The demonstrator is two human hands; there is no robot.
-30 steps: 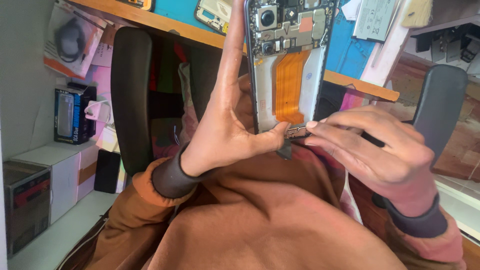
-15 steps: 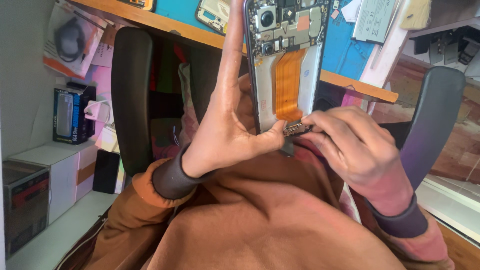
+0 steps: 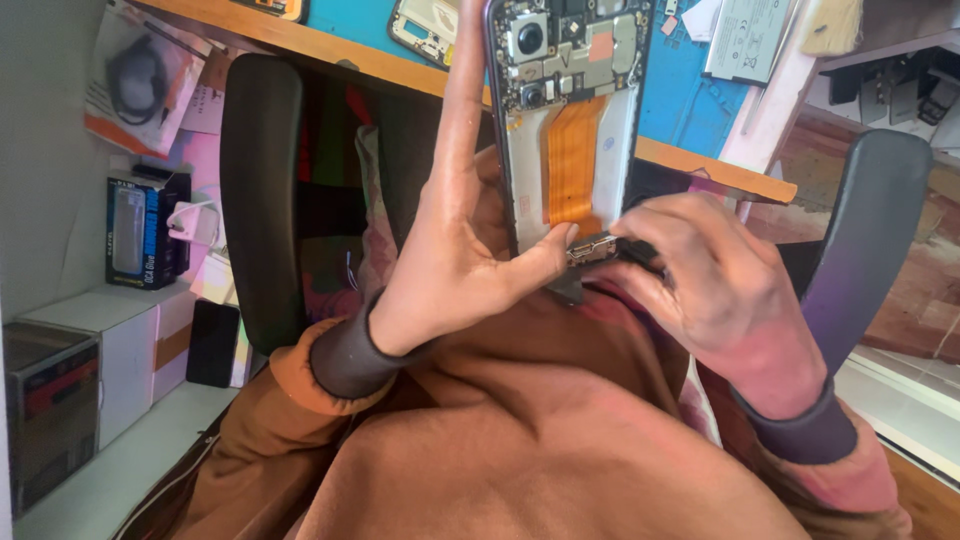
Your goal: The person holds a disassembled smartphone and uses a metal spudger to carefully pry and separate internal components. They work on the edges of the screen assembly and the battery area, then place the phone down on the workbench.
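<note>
An opened smartphone (image 3: 570, 110) with its back cover off stands upright in front of me, showing the circuit board, camera modules and an orange flex cable (image 3: 572, 170). My left hand (image 3: 450, 270) grips its left edge, index finger stretched up along the side and thumb pressed on the lower end. My right hand (image 3: 700, 280) is curled at the phone's bottom right, fingers closed on a thin dark tool (image 3: 640, 252) whose tip meets a small metal part (image 3: 592, 248) at the lower edge.
A wooden desk edge (image 3: 340, 50) with a blue work mat (image 3: 690, 90) and another phone (image 3: 425, 25) runs behind. Black chair armrests (image 3: 262, 190) stand left and right. Boxes (image 3: 140, 230) sit on a shelf at left.
My right hand has rolled in toward the phone's lower edge, its back turned to me, hiding most of the thin tool. The left hand and the phone have stayed put.
</note>
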